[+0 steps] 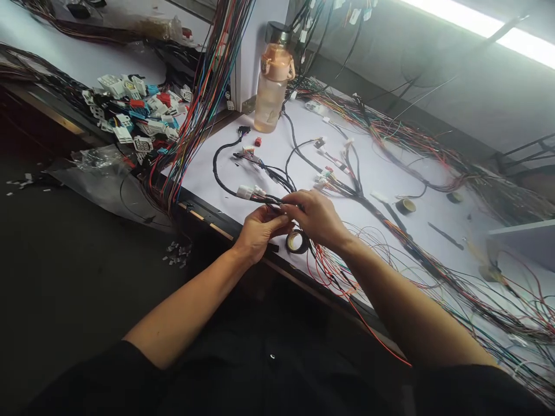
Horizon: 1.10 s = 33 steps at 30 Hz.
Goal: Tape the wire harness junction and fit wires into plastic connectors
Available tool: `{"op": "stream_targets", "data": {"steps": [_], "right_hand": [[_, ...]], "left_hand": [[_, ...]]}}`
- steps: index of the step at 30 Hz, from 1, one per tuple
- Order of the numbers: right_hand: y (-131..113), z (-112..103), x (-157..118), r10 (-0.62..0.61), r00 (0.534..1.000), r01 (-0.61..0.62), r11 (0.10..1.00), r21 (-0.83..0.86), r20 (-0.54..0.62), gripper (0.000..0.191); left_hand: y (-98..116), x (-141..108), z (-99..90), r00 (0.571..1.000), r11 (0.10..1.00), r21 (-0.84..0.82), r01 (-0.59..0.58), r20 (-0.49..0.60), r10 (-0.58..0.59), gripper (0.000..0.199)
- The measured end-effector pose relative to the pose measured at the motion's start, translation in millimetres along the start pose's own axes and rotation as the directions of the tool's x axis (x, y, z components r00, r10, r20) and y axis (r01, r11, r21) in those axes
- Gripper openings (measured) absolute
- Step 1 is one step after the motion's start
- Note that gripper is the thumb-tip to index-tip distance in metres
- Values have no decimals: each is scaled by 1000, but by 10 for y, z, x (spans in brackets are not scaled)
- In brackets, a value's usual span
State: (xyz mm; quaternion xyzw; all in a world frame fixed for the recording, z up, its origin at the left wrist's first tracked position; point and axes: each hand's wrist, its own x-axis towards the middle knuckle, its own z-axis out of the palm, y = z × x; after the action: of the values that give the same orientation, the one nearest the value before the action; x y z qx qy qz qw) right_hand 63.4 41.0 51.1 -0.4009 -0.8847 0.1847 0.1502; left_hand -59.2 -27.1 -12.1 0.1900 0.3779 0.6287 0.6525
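Near the front edge of the white table, both hands meet on a black-wrapped wire harness. My left hand is closed around its wires from below. From above, my right hand pinches the same bundle, fingertips almost touching the left ones. A white connector sits on the harness just left of my fingers, and a black connector ends its curved branch. Just below my right hand is a roll of black tape. The exact spot between the fingertips is hidden.
A water bottle stands at the back beside a post. Hanging coloured wires drop past the table's left corner. Many connectors are heaped on the left. A thick harness crosses the right side, near another tape roll. Loose red wires overhang the front edge.
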Motion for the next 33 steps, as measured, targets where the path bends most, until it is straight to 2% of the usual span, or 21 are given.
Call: {"op": "stream_targets", "data": {"steps": [5,9,13,18,21,24,26,28,30,33], "right_hand": [[54,167,-95,14,974,20,989,147,-226,15],[108,209,-120,70,944,20,964,267,-322,19],[151,205,-91,105,953,-38,972,233,-285,21],[159,191,-41,0,981,5,1000,24,-192,19],[131,144,-98,-21,984,22,1000,9,-178,20],[179,46,-250,-41,981,37,999,-25,-189,24],[367,-61,-386,-27,972,19,999,-35,-233,25],[721,-229,-552,72,939,-84,996,-20,-336,24],[1188,-460,-751,233,859,-270,963,-17,-456,23],[1881,-823,-1035,334,773,-423,905,-47,-539,23]], "left_hand": [[-4,-52,57,993,993,-91,81,-76,-88,19],[-5,-69,91,988,987,-110,118,-89,-128,20],[-39,-96,66,997,991,-136,13,-79,-24,24],[-56,-72,27,993,993,3,-114,-42,114,27],[-40,-32,21,991,989,70,-132,-28,134,30],[-13,-5,25,990,990,86,-113,-71,119,32],[8,14,24,988,989,95,-112,-99,121,33],[27,40,19,989,991,86,-102,-97,110,34],[43,61,18,991,993,84,-87,-93,94,35],[57,68,30,991,993,91,-77,-106,86,35]]}}
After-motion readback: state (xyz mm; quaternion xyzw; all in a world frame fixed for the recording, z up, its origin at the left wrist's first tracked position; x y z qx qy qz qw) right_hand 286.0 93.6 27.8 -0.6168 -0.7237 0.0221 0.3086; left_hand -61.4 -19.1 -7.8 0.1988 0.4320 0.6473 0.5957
